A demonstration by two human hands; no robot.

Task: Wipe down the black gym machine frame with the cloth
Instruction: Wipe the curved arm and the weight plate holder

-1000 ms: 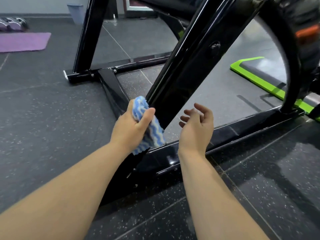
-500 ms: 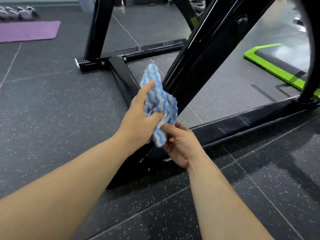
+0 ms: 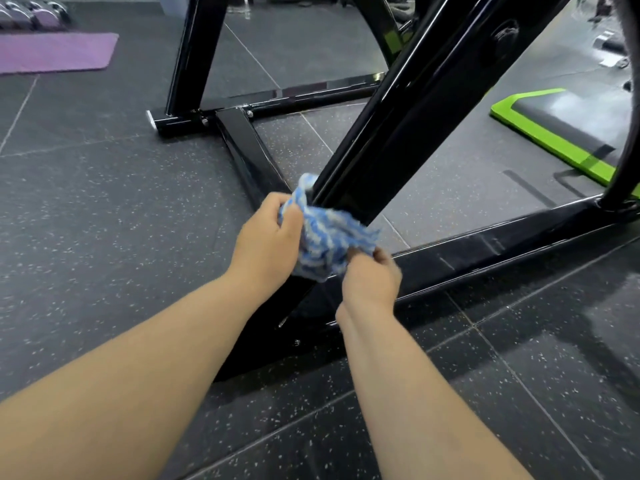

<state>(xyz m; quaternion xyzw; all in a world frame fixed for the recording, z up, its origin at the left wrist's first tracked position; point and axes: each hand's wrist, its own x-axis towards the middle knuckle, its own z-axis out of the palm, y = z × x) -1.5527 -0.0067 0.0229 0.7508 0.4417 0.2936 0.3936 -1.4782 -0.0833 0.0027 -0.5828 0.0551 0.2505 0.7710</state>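
A blue-and-white striped cloth (image 3: 325, 233) is bunched against the foot of the slanted black bar of the gym machine frame (image 3: 408, 133). My left hand (image 3: 268, 237) grips the cloth's left side, fingers curled round it. My right hand (image 3: 372, 275) pinches the cloth's lower right edge from below. Both hands sit just above the joint where the slanted bar meets the black floor rails (image 3: 485, 251).
Dark speckled rubber floor tiles (image 3: 104, 220) lie all around. A purple mat (image 3: 55, 51) and dumbbells (image 3: 31, 12) are at the far left. A green-edged step platform (image 3: 561, 129) lies at the right behind the frame. Another upright black post (image 3: 194, 53) rises at the back.
A second ago my right hand hung open beside the bar; it has since come in and taken the cloth's lower edge. The cloth is now spread wider between both hands, lower on the bar.
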